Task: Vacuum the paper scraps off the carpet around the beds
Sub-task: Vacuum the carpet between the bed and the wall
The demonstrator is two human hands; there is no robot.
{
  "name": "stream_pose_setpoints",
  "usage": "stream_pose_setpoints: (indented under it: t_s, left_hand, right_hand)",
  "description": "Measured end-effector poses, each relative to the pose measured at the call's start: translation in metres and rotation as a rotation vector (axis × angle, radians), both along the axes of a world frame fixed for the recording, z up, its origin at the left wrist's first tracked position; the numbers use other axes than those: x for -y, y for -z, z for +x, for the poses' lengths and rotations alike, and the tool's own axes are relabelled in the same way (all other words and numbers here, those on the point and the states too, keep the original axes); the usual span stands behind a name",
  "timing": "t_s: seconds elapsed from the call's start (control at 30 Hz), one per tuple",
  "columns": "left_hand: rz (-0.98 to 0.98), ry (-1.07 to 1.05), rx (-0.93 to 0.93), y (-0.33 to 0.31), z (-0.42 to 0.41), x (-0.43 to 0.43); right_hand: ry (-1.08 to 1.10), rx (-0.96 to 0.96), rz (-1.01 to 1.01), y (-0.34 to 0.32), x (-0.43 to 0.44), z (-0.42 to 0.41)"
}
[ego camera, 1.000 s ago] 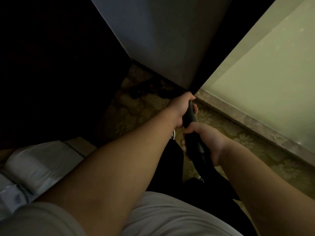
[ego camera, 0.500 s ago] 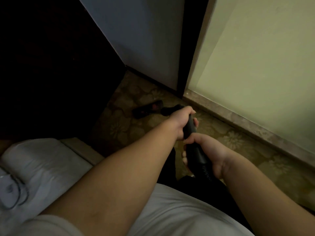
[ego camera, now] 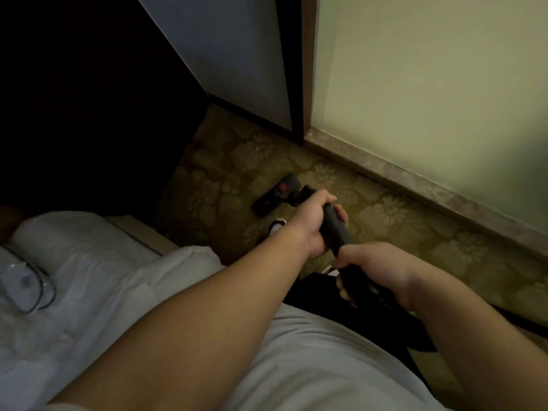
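Head view, dim room, looking down past our own arms. We note both hands clamped on the vacuum wand, a dark tube running from near our waist forward and down to the floor. Left hand sits further along the tube, fingers wrapped round it. Right hand grips closer to the body, where the tube meets a ribbed hose. The two hands lie near each other on the tube; we cannot tell whether they touch.

Vacuum head, a flat dark bar with a small red mark, rests on the carpet just ahead of the left hand. The carpet is olive-gold with a flower pattern and fills the strip between the bed and the wall.

Bed lies at our left with white bedding, and a thin dark cable loops on it. Pale green wall stands at right, with a stone-coloured skirting along its foot. Ahead we see a grey panel upright beside a dark frame. The toe of a white-rimmed shoe shows beneath the left wrist. Our grey shirt fills the bottom edge.
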State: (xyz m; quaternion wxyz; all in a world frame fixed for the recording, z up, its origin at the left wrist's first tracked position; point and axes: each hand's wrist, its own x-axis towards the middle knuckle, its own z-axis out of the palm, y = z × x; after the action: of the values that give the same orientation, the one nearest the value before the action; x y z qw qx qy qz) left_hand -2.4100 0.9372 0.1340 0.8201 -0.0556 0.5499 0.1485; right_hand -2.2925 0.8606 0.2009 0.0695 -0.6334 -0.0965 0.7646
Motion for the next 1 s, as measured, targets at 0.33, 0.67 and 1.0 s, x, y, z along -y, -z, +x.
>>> stream_pose_setpoints:
  t_s: [0.33, 0.67, 1.0]
  left_hand:
    - [0.069, 0.007, -0.021, -0.006, -0.040, -0.023]
    - [0.137, 0.046, -0.114, 0.023, -0.113, -0.123]
    - [0.090, 0.172, -0.119, 0.025, -0.106, -0.129]
  right_hand:
    - [-0.021, 0.046, 0.116, 0.004, -0.015, -0.039]
    - [-0.008, 0.082, 0.069, 0.041, -0.117, -0.122]
    - [0.171, 0.039, -0.053, 0.054, -0.111, -0.124]
